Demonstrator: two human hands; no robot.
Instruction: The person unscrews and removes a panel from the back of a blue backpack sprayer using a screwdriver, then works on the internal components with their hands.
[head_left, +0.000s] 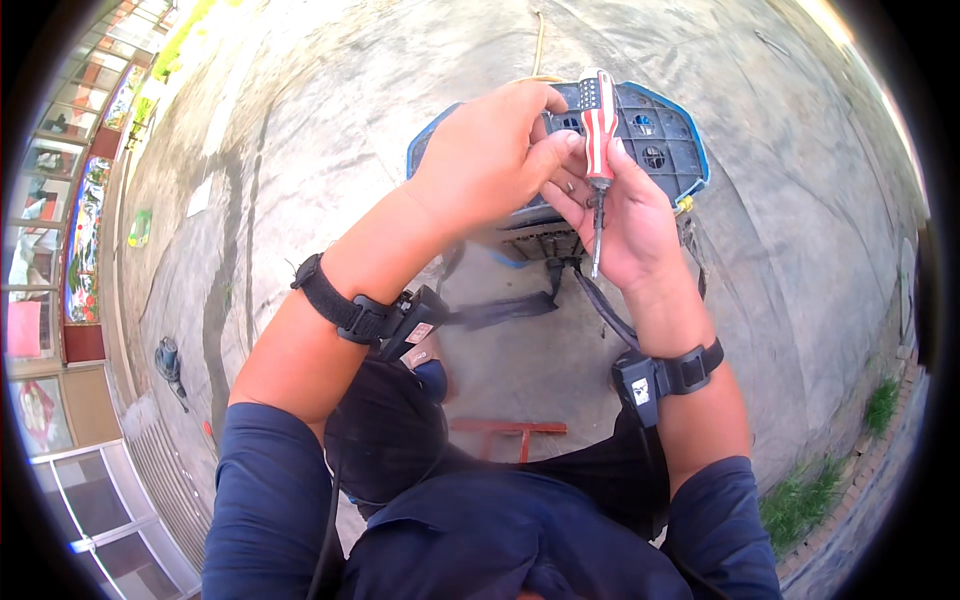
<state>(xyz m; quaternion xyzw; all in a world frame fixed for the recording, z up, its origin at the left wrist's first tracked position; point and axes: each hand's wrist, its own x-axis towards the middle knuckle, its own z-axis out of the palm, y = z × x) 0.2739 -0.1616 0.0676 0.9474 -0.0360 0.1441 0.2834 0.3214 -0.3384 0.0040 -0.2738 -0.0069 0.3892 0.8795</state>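
My right hand (645, 215) is closed around a screwdriver (600, 135) with a red, white and blue handle, its metal shaft pointing down toward me. Small dark metal pieces, seemingly screws (570, 187), lie against the fingers of that hand. From the left, my left hand (490, 150) meets it, thumb tip close beside the handle, fingers curled; whatever they pinch is hidden. Just beyond and below both hands stands a device with a black plastic panel (655, 125), blue-rimmed and with round grilles. My hands cover part of it.
Beneath everything spreads grey concrete ground (330, 130). A pale cord (540, 45) runs away behind the device. A red metal bar frame (510, 427) lies between my legs. Far left, a blue-grey power tool (170, 365) rests near a windowed wall. Grass (805, 500) grows at right.
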